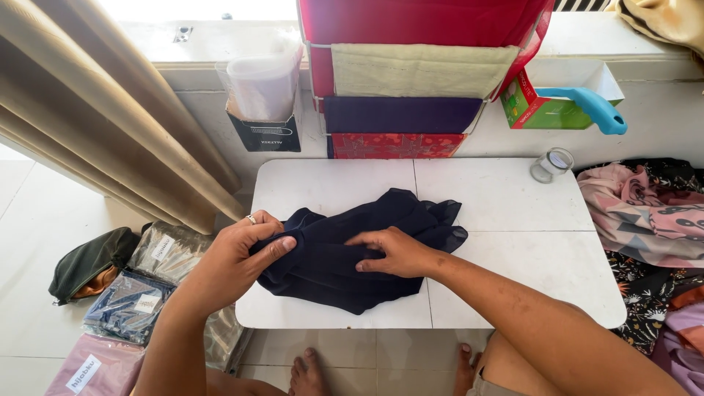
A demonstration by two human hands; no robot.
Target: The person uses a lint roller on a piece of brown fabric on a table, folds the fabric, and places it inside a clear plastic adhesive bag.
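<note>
Dark navy cloth [345, 253], thin and limp, judged light and slippery, lies bunched mid-worktop [513, 220]; left hand [238, 257] pinches its left edge in a closed grip, right hand [396, 253] presses flat, grip released; best held at edges or corners.

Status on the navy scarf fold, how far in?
Early. Done: the dark navy cloth lies on the white table. In hand: left hand grips its left edge, right hand presses the middle. Left: it is rumpled, with no neat fold showing, unlike the bagged cloths on the floor.
</note>
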